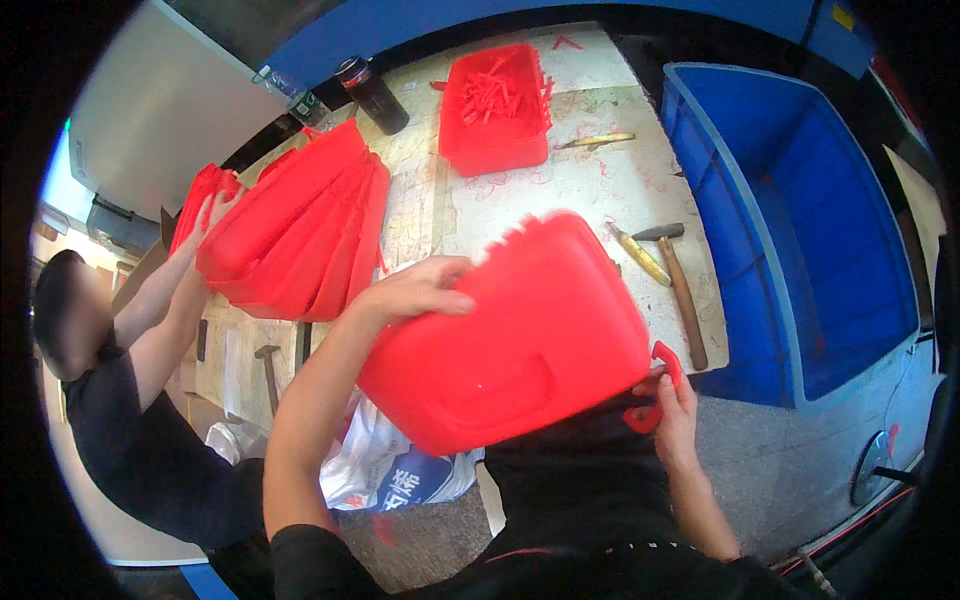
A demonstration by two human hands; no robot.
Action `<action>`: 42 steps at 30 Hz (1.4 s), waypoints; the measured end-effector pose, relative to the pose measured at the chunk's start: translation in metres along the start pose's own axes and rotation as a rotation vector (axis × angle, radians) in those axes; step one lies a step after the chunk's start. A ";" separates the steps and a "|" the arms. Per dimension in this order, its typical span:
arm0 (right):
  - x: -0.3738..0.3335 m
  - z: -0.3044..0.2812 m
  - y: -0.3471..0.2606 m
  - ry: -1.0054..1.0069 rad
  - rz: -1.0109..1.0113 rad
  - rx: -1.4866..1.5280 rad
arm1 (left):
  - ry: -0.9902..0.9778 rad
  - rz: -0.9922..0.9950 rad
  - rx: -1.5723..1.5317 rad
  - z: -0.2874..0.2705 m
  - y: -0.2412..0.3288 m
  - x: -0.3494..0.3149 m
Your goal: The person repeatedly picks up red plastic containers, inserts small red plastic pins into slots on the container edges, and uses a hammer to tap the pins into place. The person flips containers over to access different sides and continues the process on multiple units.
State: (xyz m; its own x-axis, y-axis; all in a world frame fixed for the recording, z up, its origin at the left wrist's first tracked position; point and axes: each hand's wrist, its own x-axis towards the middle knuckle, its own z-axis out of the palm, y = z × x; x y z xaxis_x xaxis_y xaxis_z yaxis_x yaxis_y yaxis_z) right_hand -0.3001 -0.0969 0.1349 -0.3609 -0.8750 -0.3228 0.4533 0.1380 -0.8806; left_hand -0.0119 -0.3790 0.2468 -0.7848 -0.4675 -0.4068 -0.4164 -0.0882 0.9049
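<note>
Scuffed white table (590, 205) ahead, blue bin (728, 265) off its right end. Over the table's near edge, someone holds a red tub (510, 345) tilted: left hand (425, 287) clasping its left edge, right hand (677, 412) pinching a red strip (668, 362) by its right corner. I can't tell whether they're joined. Beyond lies a hammer (684, 300).

Smooth red plastic bin (530, 325), wooden hammer handle (686, 308), scuffed matt tabletop (590, 185), smooth blue plastic crate (825, 250)
</note>
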 end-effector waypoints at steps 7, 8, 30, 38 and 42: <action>0.001 0.012 -0.015 -0.123 -0.161 -0.070 | 0.623 0.439 -0.706 0.059 -0.073 -0.039; 0.004 0.016 -0.017 -0.177 -0.149 -0.047 | 0.729 0.495 -0.760 0.082 -0.087 -0.030; 0.028 0.061 -0.252 -0.318 -1.133 -0.202 | 0.373 0.141 -0.149 0.152 0.064 -0.052; -0.031 0.044 -0.071 -0.185 0.195 0.179 | 0.732 0.287 -0.832 0.211 -0.043 -0.043; -0.030 0.039 -0.054 -0.233 0.271 0.186 | 0.695 0.263 -0.864 0.237 -0.076 -0.054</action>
State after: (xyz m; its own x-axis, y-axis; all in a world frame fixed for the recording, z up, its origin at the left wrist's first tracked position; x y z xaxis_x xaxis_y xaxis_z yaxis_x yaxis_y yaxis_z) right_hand -0.2824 -0.0962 0.2057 -0.0229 -0.9033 -0.4283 0.6538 0.3105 -0.6900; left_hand -0.0470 -0.1389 0.1701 -0.2651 -0.9234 -0.2775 0.3903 -0.3660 0.8448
